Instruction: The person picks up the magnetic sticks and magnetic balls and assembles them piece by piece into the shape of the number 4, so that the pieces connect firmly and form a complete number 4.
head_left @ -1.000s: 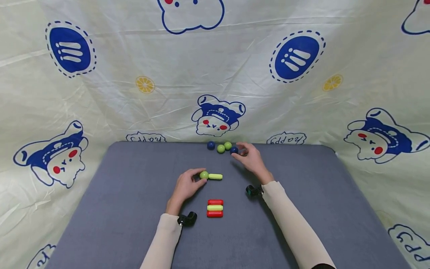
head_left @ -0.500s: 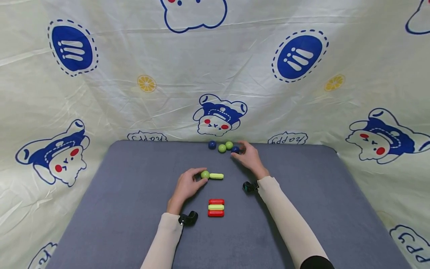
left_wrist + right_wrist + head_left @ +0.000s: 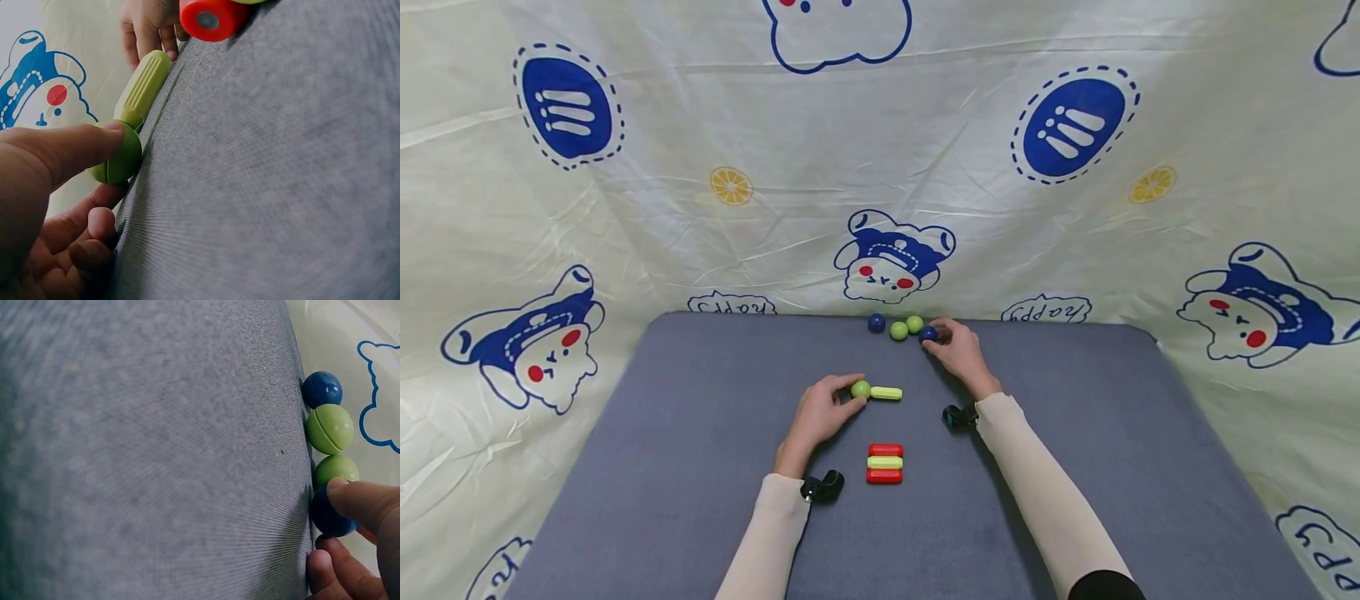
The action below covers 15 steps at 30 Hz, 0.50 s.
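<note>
My left hand (image 3: 820,412) pinches a green ball (image 3: 861,389) between thumb and fingers at mid-table. Against the ball's right side lies a yellow-green ribbed rod (image 3: 887,393), end-on to it in the left wrist view too. At the table's far edge my right hand (image 3: 958,354) holds a dark blue ball (image 3: 329,514) between thumb and fingertips. Two more green balls, one nearer (image 3: 898,331) and one farther (image 3: 914,324), sit just left of it, with another blue ball (image 3: 876,322) beyond them.
Closer to me, a red rod (image 3: 885,450), a yellow-green rod (image 3: 885,462) and another red rod (image 3: 884,477) lie side by side. The grey tabletop (image 3: 715,517) ends at a patterned curtain (image 3: 790,250) behind the balls. Both wrists wear black cameras.
The whole scene has shifted slightly right in the head view. The right forearm has drawn a little inward, its hand still at the blue ball. The left hand keeps its hold on the green ball.
</note>
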Each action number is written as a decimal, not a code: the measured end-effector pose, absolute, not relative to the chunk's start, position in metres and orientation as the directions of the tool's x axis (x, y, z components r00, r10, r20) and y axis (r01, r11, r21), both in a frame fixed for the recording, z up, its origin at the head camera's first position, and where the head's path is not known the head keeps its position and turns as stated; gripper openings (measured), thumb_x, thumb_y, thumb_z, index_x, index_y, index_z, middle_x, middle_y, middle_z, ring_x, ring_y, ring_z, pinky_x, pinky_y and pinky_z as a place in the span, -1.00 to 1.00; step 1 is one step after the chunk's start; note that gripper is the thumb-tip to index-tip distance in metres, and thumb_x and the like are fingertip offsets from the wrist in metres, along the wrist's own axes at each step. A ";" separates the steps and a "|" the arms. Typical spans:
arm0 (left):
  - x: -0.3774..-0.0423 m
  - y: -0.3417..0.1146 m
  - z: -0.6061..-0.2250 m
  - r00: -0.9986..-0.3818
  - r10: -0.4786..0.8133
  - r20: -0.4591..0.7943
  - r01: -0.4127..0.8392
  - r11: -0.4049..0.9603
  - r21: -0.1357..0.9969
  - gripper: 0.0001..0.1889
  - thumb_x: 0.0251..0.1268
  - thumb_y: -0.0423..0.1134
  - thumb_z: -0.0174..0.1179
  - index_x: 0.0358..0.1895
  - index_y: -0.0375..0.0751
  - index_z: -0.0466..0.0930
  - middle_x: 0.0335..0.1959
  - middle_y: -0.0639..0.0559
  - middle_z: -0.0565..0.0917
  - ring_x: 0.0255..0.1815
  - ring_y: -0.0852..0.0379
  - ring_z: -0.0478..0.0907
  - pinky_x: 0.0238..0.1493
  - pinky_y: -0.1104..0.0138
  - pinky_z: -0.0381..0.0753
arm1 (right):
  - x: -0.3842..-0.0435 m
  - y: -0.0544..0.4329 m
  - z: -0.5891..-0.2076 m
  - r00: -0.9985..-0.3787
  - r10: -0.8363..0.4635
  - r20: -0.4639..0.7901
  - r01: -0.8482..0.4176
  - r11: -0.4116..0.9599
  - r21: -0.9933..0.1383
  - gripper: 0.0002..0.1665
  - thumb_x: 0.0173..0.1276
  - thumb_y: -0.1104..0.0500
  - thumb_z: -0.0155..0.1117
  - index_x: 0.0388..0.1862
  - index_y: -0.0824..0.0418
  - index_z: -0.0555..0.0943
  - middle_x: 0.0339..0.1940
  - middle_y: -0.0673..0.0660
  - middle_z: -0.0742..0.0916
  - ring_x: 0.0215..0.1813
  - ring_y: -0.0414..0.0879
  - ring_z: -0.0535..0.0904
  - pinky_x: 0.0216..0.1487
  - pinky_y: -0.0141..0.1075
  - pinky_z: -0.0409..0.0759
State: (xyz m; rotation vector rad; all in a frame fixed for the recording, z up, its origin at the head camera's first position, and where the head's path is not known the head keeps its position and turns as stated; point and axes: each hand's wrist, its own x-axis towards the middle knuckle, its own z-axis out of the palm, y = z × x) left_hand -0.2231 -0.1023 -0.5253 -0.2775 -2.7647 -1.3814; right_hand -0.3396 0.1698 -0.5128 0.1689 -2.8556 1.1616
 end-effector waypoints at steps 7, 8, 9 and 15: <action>-0.224 -0.101 -0.526 -0.984 0.138 0.111 0.171 0.582 0.795 -0.59 0.35 -0.13 0.40 0.25 0.02 0.70 -0.10 -0.04 0.67 -0.48 0.20 0.40 -0.41 0.36 0.35 | -0.340 0.172 -0.512 -0.994 -0.079 0.081 -0.113 0.713 -0.692 -0.50 0.42 0.11 0.41 0.27 0.26 0.60 0.09 0.37 0.74 0.08 0.20 0.67 0.16 0.07 0.56; -0.224 -0.101 -0.526 -0.984 0.137 0.111 0.171 0.583 0.794 -0.59 0.35 -0.13 0.40 0.25 0.02 0.70 -0.10 -0.04 0.67 -0.48 0.20 0.40 -0.41 0.36 0.36 | -0.340 0.173 -0.512 -0.994 -0.078 0.077 -0.109 0.713 -0.693 -0.50 0.42 0.11 0.41 0.27 0.25 0.60 0.09 0.36 0.73 0.07 0.19 0.66 0.15 0.06 0.57; -0.224 -0.101 -0.526 -0.984 0.137 0.110 0.170 0.583 0.794 -0.59 0.35 -0.13 0.40 0.25 0.02 0.70 -0.10 -0.04 0.67 -0.48 0.20 0.40 -0.41 0.35 0.36 | -0.340 0.173 -0.512 -0.995 -0.076 0.072 -0.104 0.711 -0.695 -0.50 0.42 0.10 0.41 0.27 0.25 0.60 0.09 0.36 0.73 0.07 0.19 0.66 0.15 0.06 0.57; -0.223 -0.102 -0.526 -0.982 0.144 0.118 0.181 0.578 0.796 -0.59 0.35 -0.13 0.40 0.25 0.00 0.70 -0.07 -0.06 0.68 -0.48 0.20 0.40 -0.41 0.35 0.36 | -0.334 0.174 -0.509 -0.996 -0.057 0.066 -0.087 0.692 -0.716 -0.48 0.42 0.08 0.41 0.29 0.22 0.60 0.12 0.35 0.72 0.06 0.18 0.66 0.12 0.05 0.57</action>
